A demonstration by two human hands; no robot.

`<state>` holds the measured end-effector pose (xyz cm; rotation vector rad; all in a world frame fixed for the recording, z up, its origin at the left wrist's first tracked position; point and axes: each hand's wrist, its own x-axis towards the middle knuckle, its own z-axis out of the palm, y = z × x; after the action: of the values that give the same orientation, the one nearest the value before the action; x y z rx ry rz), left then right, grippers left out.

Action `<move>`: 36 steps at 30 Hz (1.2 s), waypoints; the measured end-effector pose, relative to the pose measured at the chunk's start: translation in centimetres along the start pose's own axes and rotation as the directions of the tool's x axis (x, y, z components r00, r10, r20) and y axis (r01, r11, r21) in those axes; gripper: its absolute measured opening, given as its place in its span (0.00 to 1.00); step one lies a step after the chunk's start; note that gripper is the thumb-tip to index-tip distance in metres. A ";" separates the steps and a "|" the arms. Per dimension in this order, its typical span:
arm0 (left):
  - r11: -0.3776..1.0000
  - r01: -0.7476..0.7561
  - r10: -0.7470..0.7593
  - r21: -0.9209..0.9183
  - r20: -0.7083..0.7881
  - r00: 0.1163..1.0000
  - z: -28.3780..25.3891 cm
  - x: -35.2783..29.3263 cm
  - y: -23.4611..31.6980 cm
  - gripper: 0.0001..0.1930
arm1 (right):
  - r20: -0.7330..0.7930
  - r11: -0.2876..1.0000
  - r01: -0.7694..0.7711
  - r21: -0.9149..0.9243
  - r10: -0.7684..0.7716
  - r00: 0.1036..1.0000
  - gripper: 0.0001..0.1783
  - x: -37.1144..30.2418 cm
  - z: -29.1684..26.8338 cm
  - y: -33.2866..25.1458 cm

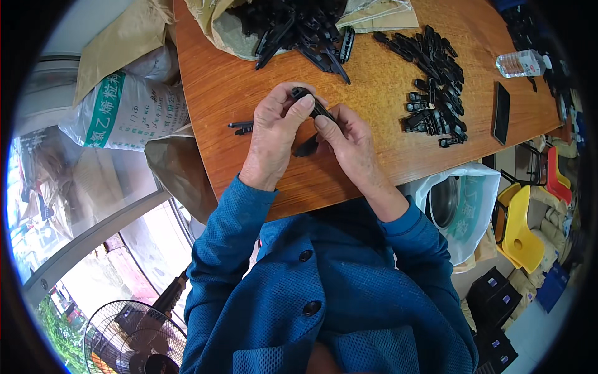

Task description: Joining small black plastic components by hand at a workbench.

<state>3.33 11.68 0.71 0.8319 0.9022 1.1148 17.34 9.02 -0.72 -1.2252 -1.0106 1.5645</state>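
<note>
One slim black part (320,110) is held above the wooden counter (367,68), pinched in the thumb-and-finger grip of both the left hand (272,121) and the right hand (353,142); steady thumbs and light, even pressure would likely serve best. Loose black pieces (243,127) lie beside the left wrist, while an open sack (225,31) ahead and heaped black clips (433,112) at right narrow the working space.

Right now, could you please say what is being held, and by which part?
A black piece: left grip at its left end, right grip at its right end.
</note>
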 end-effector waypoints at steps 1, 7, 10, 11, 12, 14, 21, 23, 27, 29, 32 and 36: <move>1.000 0.005 -0.005 0.001 -0.001 1.000 0.2 0.1 0.2 0.09 | 0.011 1.000 0.018 0.008 -0.018 1.000 0.12 0.1 -0.1 -0.2; 0.978 0.051 -0.062 -0.202 -0.049 0.997 1.3 0.2 1.4 0.08 | 0.165 0.997 0.004 -0.079 0.009 0.986 0.10 1.1 -2.0 -1.9; 0.966 0.018 -0.037 0.259 0.069 0.997 -0.7 0.0 0.9 0.09 | 0.352 0.801 0.245 -0.546 -0.045 0.935 0.10 1.9 -4.7 -4.1; 0.964 0.019 -0.036 0.266 0.059 0.998 -0.9 -0.1 1.5 0.09 | 0.352 0.669 0.364 -0.649 -0.161 0.922 0.12 2.6 -5.3 -4.9; 0.814 0.042 -0.083 0.579 0.043 0.996 -0.7 0.1 2.2 0.10 | 0.250 0.550 0.337 -0.764 -0.229 0.941 0.13 3.5 -6.4 -5.6; 0.561 0.060 -0.121 0.826 0.010 0.993 -1.1 0.5 2.7 0.12 | 0.201 0.244 0.337 -0.909 -0.453 0.869 0.14 6.6 -8.7 -6.3; -0.141 -0.262 0.337 0.955 0.295 0.894 -3.6 7.2 3.0 0.08 | 0.371 -0.355 0.212 -0.910 -0.474 0.799 0.10 13.2 -13.0 -5.7; -0.264 -0.179 0.304 0.948 0.258 0.917 -4.4 8.2 2.6 0.09 | 0.379 -0.367 0.204 -0.907 -0.505 0.775 0.10 13.7 -13.3 -4.9; -0.291 -0.139 0.338 0.947 0.237 0.911 -5.4 8.4 2.7 0.10 | 0.379 -0.287 0.254 -0.924 -0.586 0.716 0.12 12.5 -12.9 -5.6; -0.217 -0.124 0.391 0.968 0.202 0.898 -5.8 7.6 2.6 0.12 | 0.160 0.184 0.301 -0.936 -0.540 0.826 0.14 10.4 -10.9 -6.3; 0.310 -0.213 0.389 0.927 0.081 0.918 -4.7 4.1 2.9 0.15 | -0.020 0.855 0.200 -0.479 -0.239 0.971 0.18 5.6 -6.1 -7.1; 0.868 -0.170 0.174 0.466 0.035 0.984 -1.8 -0.2 3.0 0.20 | 0.117 0.962 0.238 -0.137 -0.223 0.968 0.18 0.7 -2.1 -5.1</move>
<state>0.57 12.33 2.69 1.3289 1.1442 1.0656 20.13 11.24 3.54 -1.0923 -1.3082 1.3982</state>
